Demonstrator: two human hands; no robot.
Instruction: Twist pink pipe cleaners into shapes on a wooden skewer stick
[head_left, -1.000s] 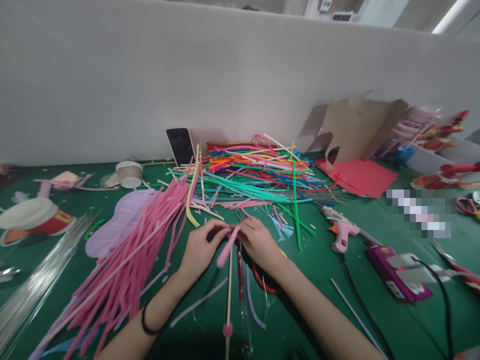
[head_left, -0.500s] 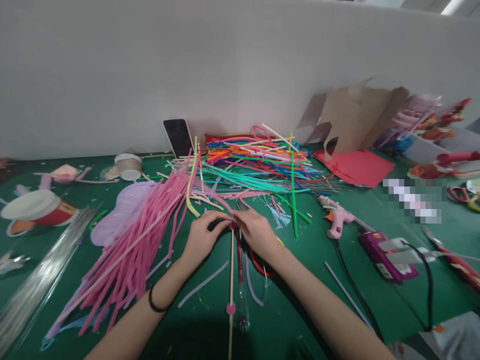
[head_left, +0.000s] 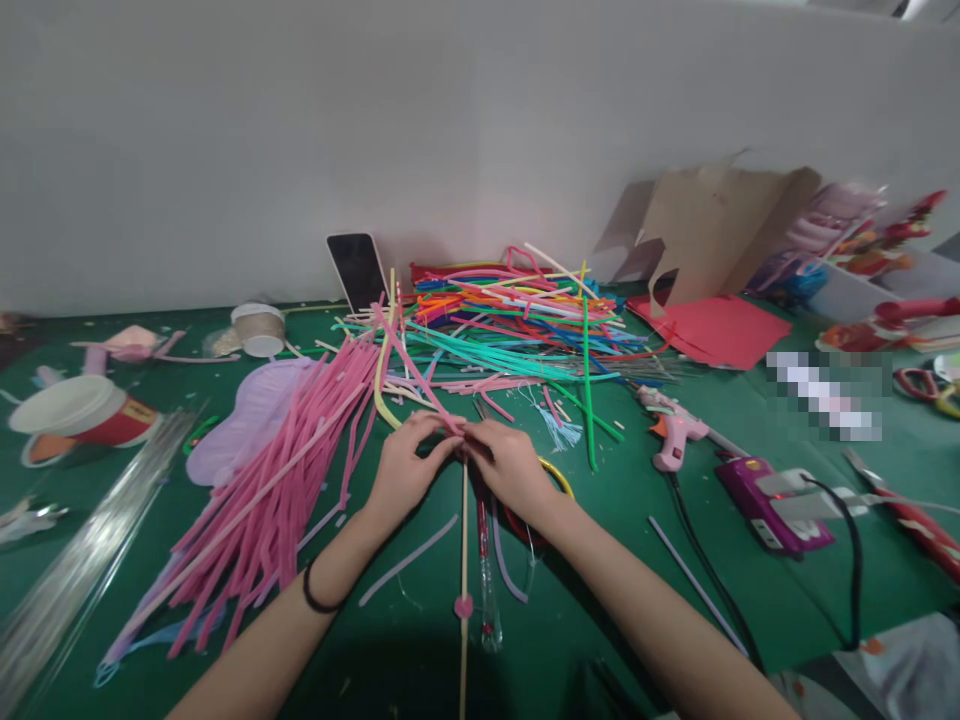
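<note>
Close together at the table's middle, my left hand and my right hand are both closed in a pinch on a pink pipe cleaner. Its free length stretches up and left from the fingertips. Below them, a thin wooden stick runs down toward me, its upper end at my fingers. A small pink round piece sits lower on the stick. The fingertips hide how the pipe cleaner meets the stick. Just right of it lies a clear-wrapped red rod, partly under my right hand.
Pink pipe cleaners lie heaped at left over a lilac tray. A multicoloured pile lies behind my hands. At right are a pink glue gun, a purple power strip and cables. A phone leans on the wall.
The pink pipe cleaner's free length now stands out straight toward the upper left, where before it curved close to my fingers. Both hands have stayed in nearly the same place.
</note>
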